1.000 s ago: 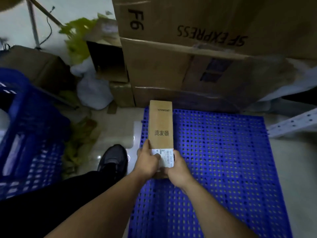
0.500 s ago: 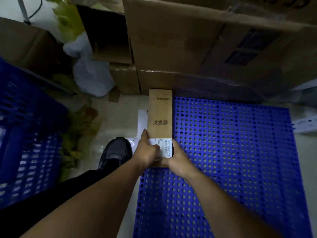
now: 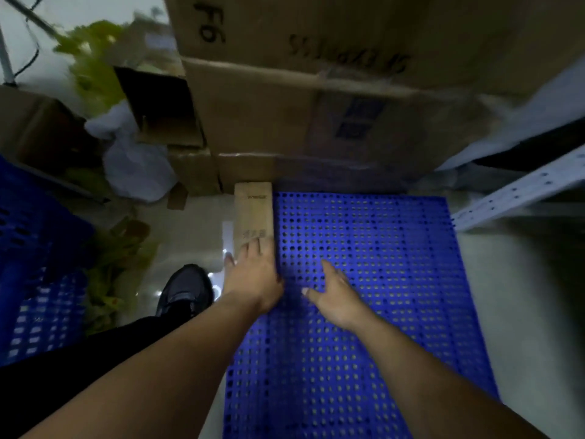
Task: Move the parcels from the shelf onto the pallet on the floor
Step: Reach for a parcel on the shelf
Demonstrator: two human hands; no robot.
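Parcel (image 3: 253,213) down flat along far-left edge of blue pallet (image 3: 364,248). Left hand (image 3: 251,274) spread flat on its near end; right hand (image 3: 332,296) wide, empty. One placed; shelf (image 3: 519,194) contents unseen.

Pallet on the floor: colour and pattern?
Blue plastic pallet, perforated with a grid of small holes; head view.

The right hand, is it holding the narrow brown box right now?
No, the right hand is spread open over the blue pallet, apart from the box.
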